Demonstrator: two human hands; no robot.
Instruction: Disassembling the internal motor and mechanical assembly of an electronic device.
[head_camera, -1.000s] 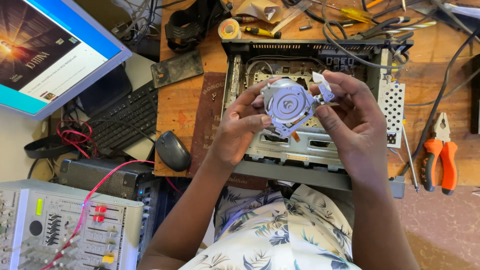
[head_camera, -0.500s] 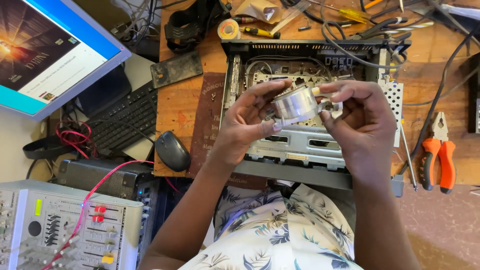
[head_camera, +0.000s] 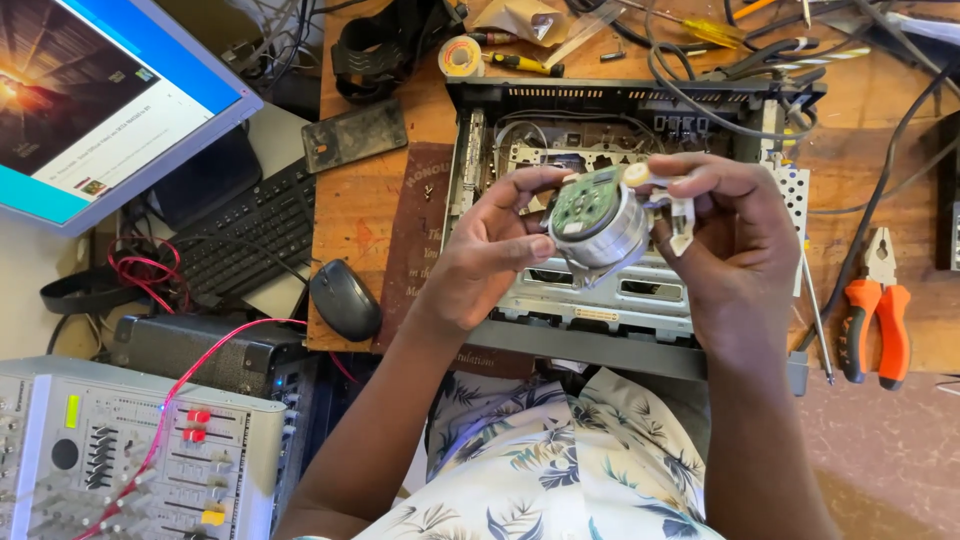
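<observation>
One round metal drum assembly (head_camera: 600, 225), silver-sided with a green circuit board on its upturned face and a white plastic bracket at its right edge, is held above the opened metal chassis (head_camera: 600, 300) on the wooden bench. Two hands grasp it: the left hand (head_camera: 490, 250) pinches its left rim with thumb and fingers, and the right hand (head_camera: 735, 235) clasps its right side. One black mouse (head_camera: 344, 299) lies left of the chassis; one pair of orange-handled pliers (head_camera: 875, 305) lies right. One keyboard (head_camera: 245, 235) sits beside one monitor (head_camera: 90, 90).
</observation>
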